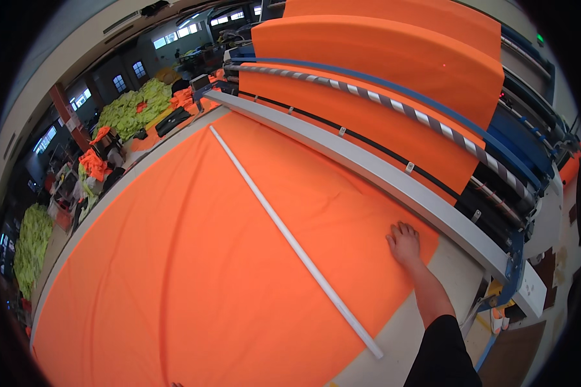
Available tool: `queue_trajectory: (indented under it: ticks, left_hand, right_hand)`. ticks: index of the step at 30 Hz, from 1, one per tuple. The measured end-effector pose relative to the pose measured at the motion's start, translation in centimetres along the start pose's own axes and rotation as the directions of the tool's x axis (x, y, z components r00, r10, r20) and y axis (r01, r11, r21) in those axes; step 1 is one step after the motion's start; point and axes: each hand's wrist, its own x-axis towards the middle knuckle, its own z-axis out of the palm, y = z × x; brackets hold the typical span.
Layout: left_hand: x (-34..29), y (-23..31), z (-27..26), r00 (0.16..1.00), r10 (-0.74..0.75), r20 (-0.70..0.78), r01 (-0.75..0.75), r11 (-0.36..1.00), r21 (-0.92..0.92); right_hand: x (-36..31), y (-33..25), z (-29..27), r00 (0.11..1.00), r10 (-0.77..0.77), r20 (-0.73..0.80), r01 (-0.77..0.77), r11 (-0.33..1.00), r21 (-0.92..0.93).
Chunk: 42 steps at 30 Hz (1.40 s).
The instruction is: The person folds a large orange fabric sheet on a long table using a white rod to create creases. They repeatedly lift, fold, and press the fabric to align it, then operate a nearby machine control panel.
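Note:
A wide sheet of bright orange fabric (239, 258) covers most of the pale table, with long soft creases on its left half. Near its right edge my right hand (405, 243) lies on the cloth, palm down, fingers extended and holding nothing. Across the fabric runs a long white rod (290, 238), slanting from the far side to the near edge, apart from my hand. Only dark fingertips, seemingly of my left hand (177, 385), show at the bottom edge; the rest is out of frame.
Beyond the cloth stands a spreading machine with a long grey metal beam (361, 164), a striped roller (374, 97) and hanging orange fabric (374, 51). The bare table edge (455, 271) shows at right. Yellow-green cloth piles (135, 106) lie at far left.

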Motion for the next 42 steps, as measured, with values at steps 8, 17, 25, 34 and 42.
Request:
queue_trajectory:
  ticks: [8, 17, 25, 34, 42]
  left_hand:
    - [-0.7, -0.2, 0.2, 0.999, -0.025, -0.026, 0.024, 0.999, -0.043]
    - [-0.5, 4.5, 0.8, 0.995, -0.058, -0.083, 0.039, 0.975, -0.217]
    - [0.2, 13.8, -0.9, 0.946, 0.114, -0.303, -0.121, 0.993, -0.002]
    - [2.1, 14.7, 1.5, 0.988, 0.078, -0.134, -0.112, 0.955, -0.273]
    - [1.2, 15.0, 2.2, 0.982, 0.091, -0.165, -0.12, 0.978, -0.17]
  right_hand:
    - [-5.4, -11.9, -3.0, 0.98, -0.168, -0.102, 0.19, 0.946, 0.263]
    - [-23.1, -15.5, -10.9, 0.913, -0.052, 0.405, -0.119, 0.914, 0.387]
    - [-19.4, -17.1, -14.1, 0.824, 0.053, 0.564, -0.498, 0.542, 0.677]
    - [-16.5, -15.9, -11.8, 0.882, 0.069, 0.467, -0.347, 0.765, 0.542]
    - [-21.0, -13.1, -8.0, 0.977, -0.075, 0.202, 0.037, 0.982, 0.186]
